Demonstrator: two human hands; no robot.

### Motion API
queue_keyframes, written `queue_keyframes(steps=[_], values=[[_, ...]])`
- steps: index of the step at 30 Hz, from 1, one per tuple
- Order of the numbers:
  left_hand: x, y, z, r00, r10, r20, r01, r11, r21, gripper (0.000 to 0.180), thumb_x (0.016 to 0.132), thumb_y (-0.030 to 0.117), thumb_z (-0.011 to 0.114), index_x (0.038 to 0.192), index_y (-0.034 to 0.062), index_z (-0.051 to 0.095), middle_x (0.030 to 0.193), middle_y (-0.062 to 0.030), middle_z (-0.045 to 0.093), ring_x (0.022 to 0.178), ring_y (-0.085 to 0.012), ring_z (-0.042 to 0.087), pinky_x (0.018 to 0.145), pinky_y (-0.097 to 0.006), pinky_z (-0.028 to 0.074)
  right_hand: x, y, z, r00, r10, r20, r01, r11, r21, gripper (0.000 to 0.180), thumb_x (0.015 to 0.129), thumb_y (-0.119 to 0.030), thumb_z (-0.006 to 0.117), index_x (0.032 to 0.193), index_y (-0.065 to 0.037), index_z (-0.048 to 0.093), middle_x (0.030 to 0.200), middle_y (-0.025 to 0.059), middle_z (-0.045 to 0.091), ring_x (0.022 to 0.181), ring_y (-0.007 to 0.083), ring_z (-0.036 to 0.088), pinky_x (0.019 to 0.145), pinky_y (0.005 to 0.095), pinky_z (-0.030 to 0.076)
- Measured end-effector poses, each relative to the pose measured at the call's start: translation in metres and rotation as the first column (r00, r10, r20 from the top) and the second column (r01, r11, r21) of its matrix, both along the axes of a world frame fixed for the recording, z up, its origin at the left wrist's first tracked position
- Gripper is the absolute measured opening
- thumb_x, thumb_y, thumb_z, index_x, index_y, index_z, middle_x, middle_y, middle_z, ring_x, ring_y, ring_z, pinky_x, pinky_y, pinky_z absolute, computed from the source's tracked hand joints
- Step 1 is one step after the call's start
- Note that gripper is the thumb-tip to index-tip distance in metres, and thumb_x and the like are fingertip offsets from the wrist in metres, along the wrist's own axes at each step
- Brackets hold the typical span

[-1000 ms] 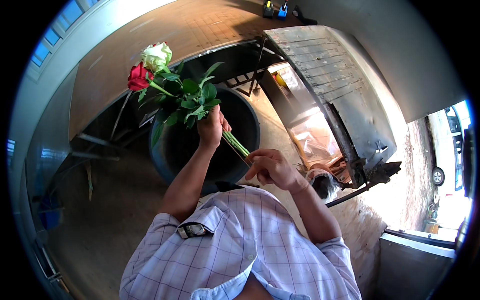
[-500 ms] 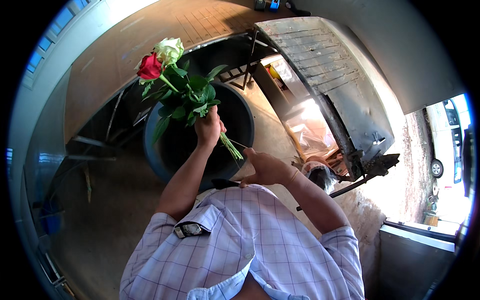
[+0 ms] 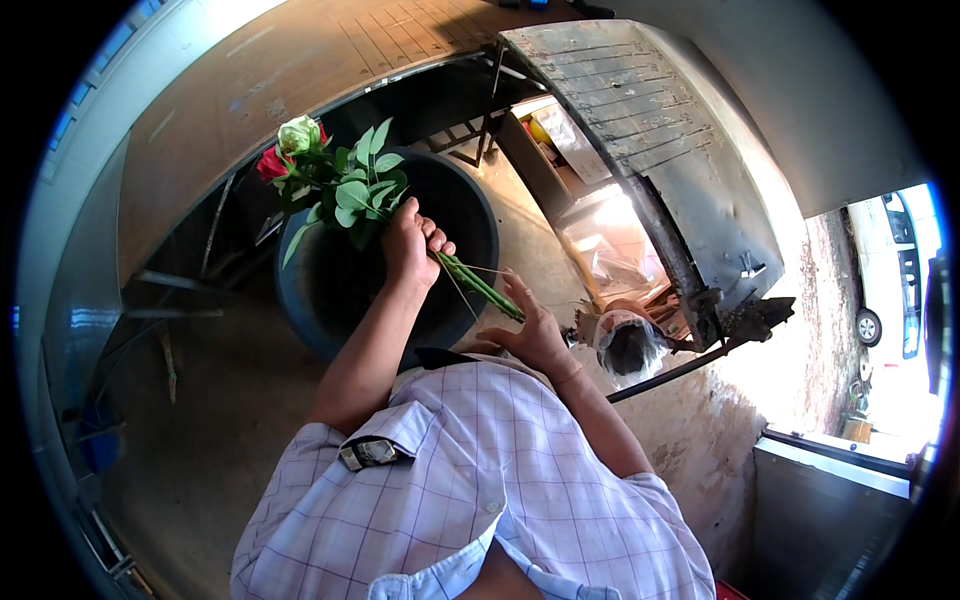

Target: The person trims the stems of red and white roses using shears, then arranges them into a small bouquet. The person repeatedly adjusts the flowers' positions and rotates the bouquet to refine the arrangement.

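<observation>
My left hand is closed around the stems of a small bunch of roses over a dark tub. A pale rose and red blooms lean to the far left, with green leaves below them. The cut green stems stick out of my fist toward my right hand. From the stems, two strands of a thin rubber band run to my right hand. Its thumb and fingers are spread apart and hold the band stretched. The stem ends lie between the strands.
Beneath the flowers stands the large dark round tub. A brown wooden table curves across the far left. At the right is a worn metal-topped bench, with an open cardboard box and a plastic-wrapped bundle beside it.
The bunch has tipped lower and to the left, its stem ends swinging right. My right hand has shifted right and opened wider, spreading the band's strands.
</observation>
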State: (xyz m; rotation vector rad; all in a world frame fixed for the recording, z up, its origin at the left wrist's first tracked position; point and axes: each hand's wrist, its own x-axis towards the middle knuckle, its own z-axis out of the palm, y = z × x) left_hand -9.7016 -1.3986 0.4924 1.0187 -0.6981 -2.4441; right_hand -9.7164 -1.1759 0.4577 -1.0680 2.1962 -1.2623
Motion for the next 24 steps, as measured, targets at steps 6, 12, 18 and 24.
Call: queue_keyframes(steps=[6, 12, 18, 24], values=[[-0.011, -0.001, 0.006, 0.996, 0.042, -0.073, -0.027, 0.981, 0.194, 0.038, 0.094, 0.026, 0.044, 0.061, 0.0168, 0.026, 0.054, 0.0031, 0.024, 0.043, -0.0103, 0.028, 0.045, -0.026, 0.03, -0.003, -0.009, -0.018, 0.932, -0.058, 0.358, 0.067, 0.998, -0.012, 0.088, 0.072, -0.019, 0.078, 0.141, -0.007, 0.026, 0.119, 0.0145, 0.057, 0.107, 0.0304, 0.057, 0.088, 0.0375, 0.047], [-0.024, 0.008, 0.007, 0.983, 0.109, -0.148, -0.092, 0.989, 0.119, 0.04, 0.094, 0.028, 0.043, 0.06, 0.0163, 0.027, 0.054, 0.0026, 0.026, 0.044, -0.0114, 0.029, 0.045, -0.028, 0.031, -0.001, -0.047, -0.008, 0.985, 0.167, 0.047, -0.153, 0.966, -0.209, 0.046, 0.08, -0.017, 0.066, 0.116, -0.001, 0.041, 0.109, 0.0141, 0.06, 0.096, 0.0268, 0.06, 0.081, 0.0366, 0.049], [-0.023, 0.002, 0.007, 0.988, 0.125, -0.092, -0.142, 0.969, -0.202, 0.046, 0.092, 0.035, 0.047, 0.056, 0.017, 0.025, 0.054, 0.0022, 0.026, 0.046, -0.0125, 0.029, 0.047, -0.031, 0.031, 0.01, -0.058, 0.023, 0.951, 0.274, 0.145, -0.23, 0.937, -0.262, 0.032, 0.085, -0.014, 0.056, 0.107, 0.005, 0.043, 0.075, 0.0136, 0.067, 0.066, 0.0272, 0.064, 0.063, 0.034, 0.05], [-0.024, -0.018, 0.006, 0.97, 0.219, -0.105, -0.236, 0.953, -0.189, 0.046, 0.091, 0.033, 0.048, 0.055, 0.0161, 0.025, 0.051, 0.0022, 0.025, 0.043, -0.0121, 0.029, 0.045, -0.03, 0.03, 0.002, -0.056, 0.046, 0.679, 0.147, 0.72, -0.141, 0.988, -0.069, 0.031, 0.091, -0.014, 0.045, 0.115, 0.004, 0.051, 0.077, 0.0111, 0.066, 0.059, 0.0141, 0.058, 0.058, 0.0273, 0.048]])
